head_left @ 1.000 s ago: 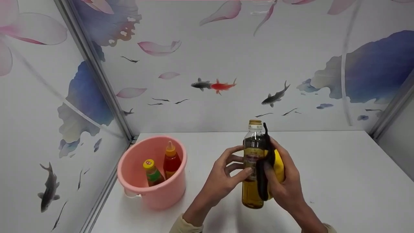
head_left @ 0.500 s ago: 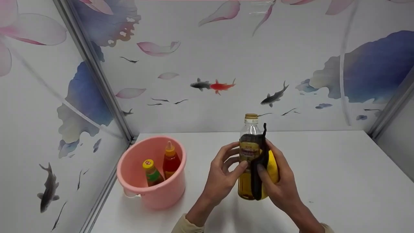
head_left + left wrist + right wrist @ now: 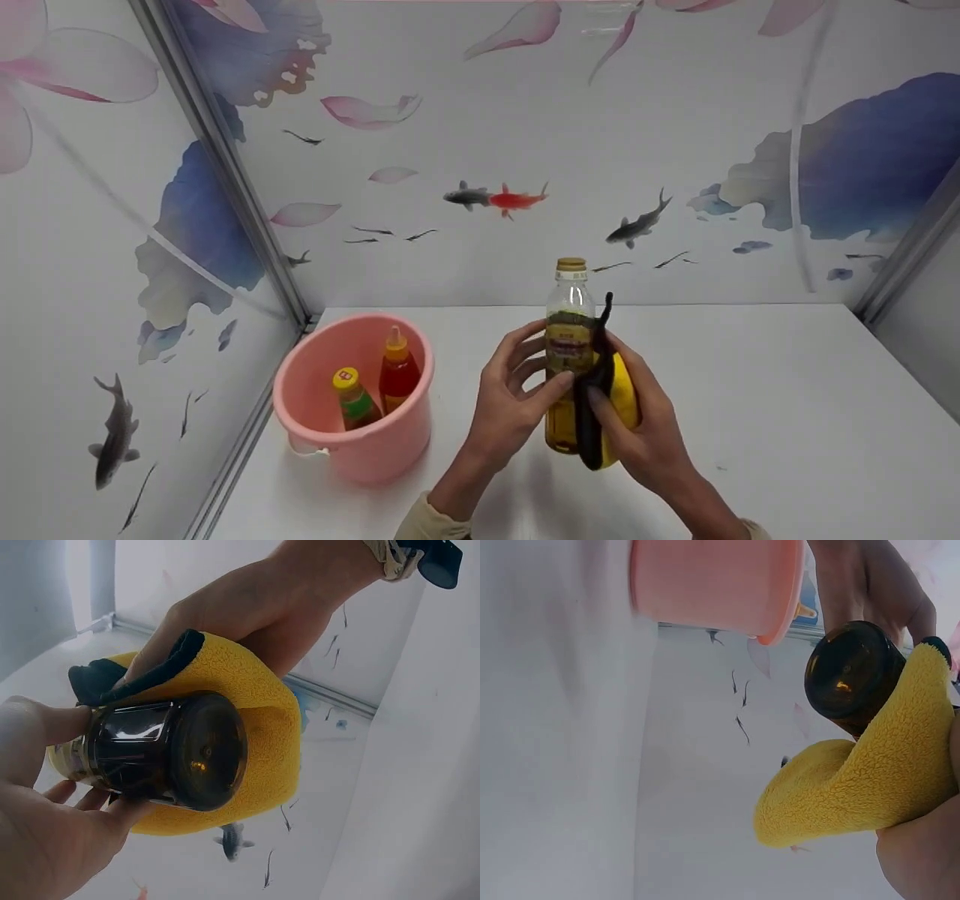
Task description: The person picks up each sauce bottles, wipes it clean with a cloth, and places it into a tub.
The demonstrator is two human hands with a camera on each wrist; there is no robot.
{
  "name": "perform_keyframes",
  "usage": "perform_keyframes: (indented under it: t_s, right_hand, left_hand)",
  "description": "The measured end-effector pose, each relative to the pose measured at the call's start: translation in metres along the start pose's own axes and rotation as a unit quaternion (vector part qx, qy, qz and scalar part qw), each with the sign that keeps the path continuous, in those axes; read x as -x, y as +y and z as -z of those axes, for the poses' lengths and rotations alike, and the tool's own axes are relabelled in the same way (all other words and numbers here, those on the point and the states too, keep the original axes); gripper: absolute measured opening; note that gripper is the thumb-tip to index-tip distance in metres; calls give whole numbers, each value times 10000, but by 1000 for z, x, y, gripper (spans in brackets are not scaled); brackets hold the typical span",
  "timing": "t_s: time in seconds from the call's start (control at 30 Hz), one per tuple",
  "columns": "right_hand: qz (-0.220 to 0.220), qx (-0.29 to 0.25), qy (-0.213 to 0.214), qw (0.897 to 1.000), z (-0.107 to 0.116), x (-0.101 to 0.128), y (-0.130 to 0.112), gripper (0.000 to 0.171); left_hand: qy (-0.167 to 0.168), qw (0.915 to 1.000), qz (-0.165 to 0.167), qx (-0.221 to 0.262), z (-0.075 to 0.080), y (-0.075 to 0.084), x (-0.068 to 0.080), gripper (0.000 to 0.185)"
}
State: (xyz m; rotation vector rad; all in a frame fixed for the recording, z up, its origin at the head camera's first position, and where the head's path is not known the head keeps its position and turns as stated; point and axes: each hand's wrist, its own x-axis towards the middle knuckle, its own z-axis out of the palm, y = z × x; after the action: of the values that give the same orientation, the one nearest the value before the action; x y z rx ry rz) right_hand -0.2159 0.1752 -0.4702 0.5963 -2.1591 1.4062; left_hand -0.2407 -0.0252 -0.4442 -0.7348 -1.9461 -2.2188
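A clear bottle [image 3: 568,300] of amber oil with a gold cap stands upright in my left hand [image 3: 502,409], whose thumb and fingers grip it from the left. My right hand [image 3: 649,431] holds a yellow cloth [image 3: 624,390] with a dark border against the bottle's right side, thumb on the border. In the left wrist view the bottle's round base [image 3: 210,754] faces the camera, and the cloth [image 3: 274,727] wraps part of the far side. The right wrist view shows a folded flap of cloth [image 3: 862,787] hanging beside the bottle. Cloth hides most of my right fingers.
A pink bucket [image 3: 386,454] stands on the white table [image 3: 787,420] to the left of my hands. Inside it are a yellow-capped bottle [image 3: 357,405] with a green label and a red sauce bottle [image 3: 398,375] with a nozzle. Printed walls [image 3: 480,262] enclose the back and sides.
Both hands, with the bottle and cloth, have shifted left; the bottle has also risen slightly. The bucket and its bottles have stayed put.
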Motion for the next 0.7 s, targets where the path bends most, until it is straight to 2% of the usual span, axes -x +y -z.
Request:
perform_keyframes:
  t_s: [0.17, 0.5, 0.7]
  right_hand:
    - [-9, 9, -117, 9999, -5, 2, -1, 80]
    - [90, 19, 60, 9999, -7, 2, 1, 83]
    - [120, 90, 111, 9998, -6, 0, 3, 83]
  left_hand:
    - [199, 9997, 106, 42, 2, 1, -1, 64]
    - [-1, 9986, 524, -100, 0, -2, 0, 60]
    - [-68, 9984, 561, 28, -4, -4, 0, 57]
